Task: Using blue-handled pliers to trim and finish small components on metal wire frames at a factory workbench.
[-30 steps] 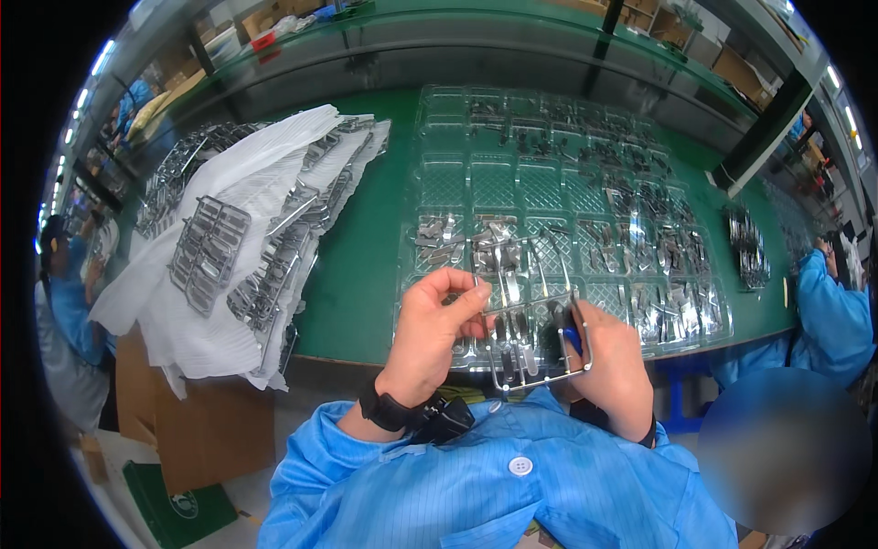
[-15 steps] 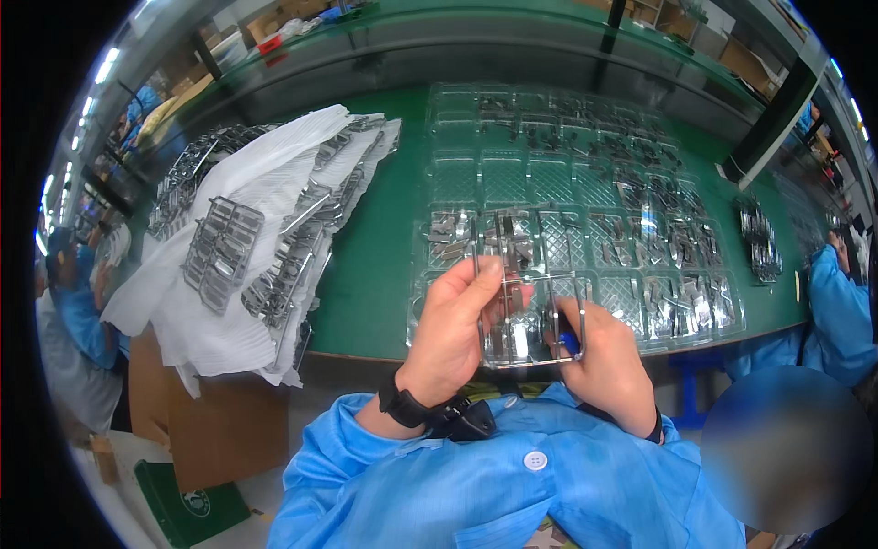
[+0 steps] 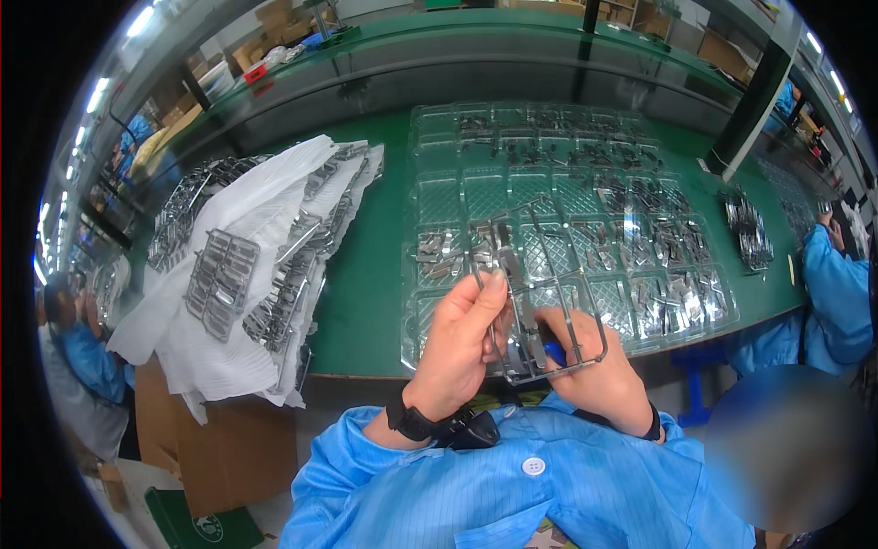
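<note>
**Both hands on a grey moulded frame at the near edge of the bench**

From the head view, we see our left hand (image 3: pixel 462 343) gripping a thin grey frame of moulded parts (image 3: pixel 540 302), thumb and fingers pinched on its left side near the top. The frame is held tilted up off the green workbench (image 3: pixel 366 274), just above its near edge and close to our chest, which probably keeps the small pieces within easy sight and reach. Our right hand (image 3: pixel 594 371) closes round the frame's lower right part and holds a small blue-handled tool (image 3: pixel 555 353), its tip hidden behind the frame; we judge the tool is there to free pieces from the frame, though the cut itself is not visible.

Directly behind the frame lies a large clear plastic tray with many square pockets (image 3: pixel 439 197), reaching from the near edge toward the far edge. Many pockets on its right half and far rows hold small dark grey pieces, while several on the left stand bare, so the tray seems placed to receive sorted parts within arm's reach.

Toward the left edge of the bench, white sheets of paper (image 3: pixel 265 201) carry a heap of more grey frames (image 3: pixel 219 274). At the right edge, a person in a blue sleeve (image 3: pixel 837 293) works at another spot.
</note>
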Tool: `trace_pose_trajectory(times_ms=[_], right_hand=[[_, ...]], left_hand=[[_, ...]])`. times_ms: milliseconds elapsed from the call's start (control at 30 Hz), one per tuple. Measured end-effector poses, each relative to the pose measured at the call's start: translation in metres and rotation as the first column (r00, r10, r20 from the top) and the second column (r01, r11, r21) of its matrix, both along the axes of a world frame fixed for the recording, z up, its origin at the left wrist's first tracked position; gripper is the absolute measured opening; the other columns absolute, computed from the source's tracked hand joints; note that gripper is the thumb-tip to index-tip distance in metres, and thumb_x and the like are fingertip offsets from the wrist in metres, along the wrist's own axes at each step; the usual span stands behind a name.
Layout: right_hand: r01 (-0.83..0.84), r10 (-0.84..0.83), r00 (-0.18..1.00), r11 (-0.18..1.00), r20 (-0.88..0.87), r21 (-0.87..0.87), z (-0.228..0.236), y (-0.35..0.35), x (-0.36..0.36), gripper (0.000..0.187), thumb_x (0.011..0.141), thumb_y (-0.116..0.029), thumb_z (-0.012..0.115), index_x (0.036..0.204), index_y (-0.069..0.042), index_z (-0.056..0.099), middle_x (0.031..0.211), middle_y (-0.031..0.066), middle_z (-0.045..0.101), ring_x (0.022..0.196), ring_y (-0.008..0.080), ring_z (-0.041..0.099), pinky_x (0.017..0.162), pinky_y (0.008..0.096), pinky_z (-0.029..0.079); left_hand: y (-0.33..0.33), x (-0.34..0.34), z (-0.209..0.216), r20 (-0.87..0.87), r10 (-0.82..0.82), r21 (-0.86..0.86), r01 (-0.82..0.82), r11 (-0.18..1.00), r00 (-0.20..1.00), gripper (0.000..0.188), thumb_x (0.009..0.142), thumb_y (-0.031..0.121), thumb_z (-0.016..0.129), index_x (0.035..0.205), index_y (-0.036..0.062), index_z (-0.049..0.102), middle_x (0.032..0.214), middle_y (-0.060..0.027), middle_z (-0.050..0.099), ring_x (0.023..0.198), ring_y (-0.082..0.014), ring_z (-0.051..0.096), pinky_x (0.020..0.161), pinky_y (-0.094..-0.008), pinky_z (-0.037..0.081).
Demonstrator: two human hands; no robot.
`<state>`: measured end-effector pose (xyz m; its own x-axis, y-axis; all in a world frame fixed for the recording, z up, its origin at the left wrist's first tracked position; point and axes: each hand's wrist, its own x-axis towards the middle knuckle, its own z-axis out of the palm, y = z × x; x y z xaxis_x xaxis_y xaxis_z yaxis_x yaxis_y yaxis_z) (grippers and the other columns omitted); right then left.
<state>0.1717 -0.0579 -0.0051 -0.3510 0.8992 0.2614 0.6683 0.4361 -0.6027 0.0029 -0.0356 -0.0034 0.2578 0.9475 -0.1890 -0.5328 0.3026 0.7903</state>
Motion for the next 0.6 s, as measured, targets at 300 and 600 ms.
trace_pose_trajectory(times_ms=[300, 600], right_hand=[[-0.029, 0.029, 0.999, 1.0, -0.04, 0.012, -0.0018, 0.0033, 0.0002, 0.042, 0.067, -0.003, 0.066, 0.106, -0.005, 0.052, 0.089, 0.0166, 0.06, 0.079, 0.0366, 0.059, 0.067, 0.0433, 0.048], [-0.028, 0.026, 0.999, 0.999, -0.044, -0.026, -0.0008, 0.0053, 0.001, 0.036, 0.069, -0.005, 0.065, 0.103, -0.005, 0.053, 0.086, 0.0153, 0.061, 0.076, 0.0357, 0.06, 0.063, 0.0426, 0.049]], left_hand=[[-0.0006, 0.0045, -0.0019, 0.031, -0.024, -0.023, 0.025, 0.999, 0.999, 0.024, 0.093, 0.032, 0.055, 0.082, 0.0113, 0.052, 0.059, 0.0067, 0.046, 0.044, 0.0006, 0.036, 0.04, -0.0151, 0.027], [0.0009, 0.006, -0.0048, 0.042, 0.007, -0.03, -0.006, 1.0, 0.999, 0.024, 0.092, 0.031, 0.057, 0.081, 0.0107, 0.053, 0.06, 0.0063, 0.047, 0.046, 0.0001, 0.038, 0.041, -0.0151, 0.027]])
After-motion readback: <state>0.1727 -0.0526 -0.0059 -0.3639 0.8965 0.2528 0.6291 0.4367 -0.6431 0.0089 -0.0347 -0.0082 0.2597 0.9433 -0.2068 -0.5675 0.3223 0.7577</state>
